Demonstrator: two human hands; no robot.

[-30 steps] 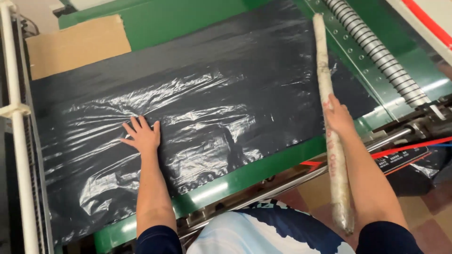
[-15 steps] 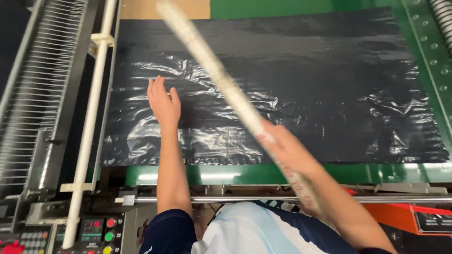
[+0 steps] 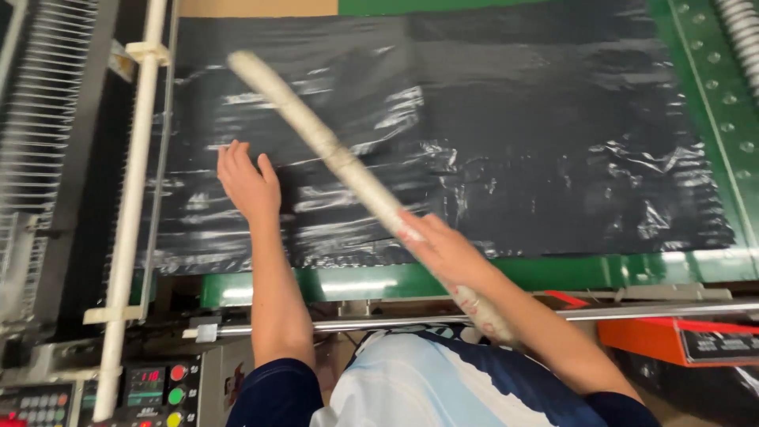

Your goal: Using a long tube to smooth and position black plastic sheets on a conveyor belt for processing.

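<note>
The left hand [image 3: 247, 183] lies flat, fingers together and stretched out, palm down on a wide sheet of glossy black plastic film [image 3: 514, 134] spread over a green machine table [image 3: 443, 277]. It grips nothing; it only presses the film near the sheet's left end.

The right hand [image 3: 444, 251] is closed around a long, pale, paper-wrapped rod [image 3: 332, 150], holding it near its lower end. From that fist the rod slants up and away to the left, crossing above the film, and its far tip hangs beyond and slightly to the right of the left hand's fingertips. The short lower end of the rod sticks out behind the right hand, along the forearm.

Left of the left hand, close by, a white round bar [image 3: 134, 198] runs along the film's edge, and beyond it stands a grey wire rack [image 3: 43, 119]. Below the left forearm a control panel with coloured round buttons [image 3: 154, 387] shows. Under both wrists a shiny metal rail [image 3: 332, 324] crosses the table front. Right of the right arm sits an orange-red metal part [image 3: 672, 336]. Far to the right of the right hand, past the film's edge, a grey ribbed roller [image 3: 739, 32] lies at the table's corner. A strip of tan cardboard [image 3: 253, 6] peeks out beyond the film's far edge.
</note>
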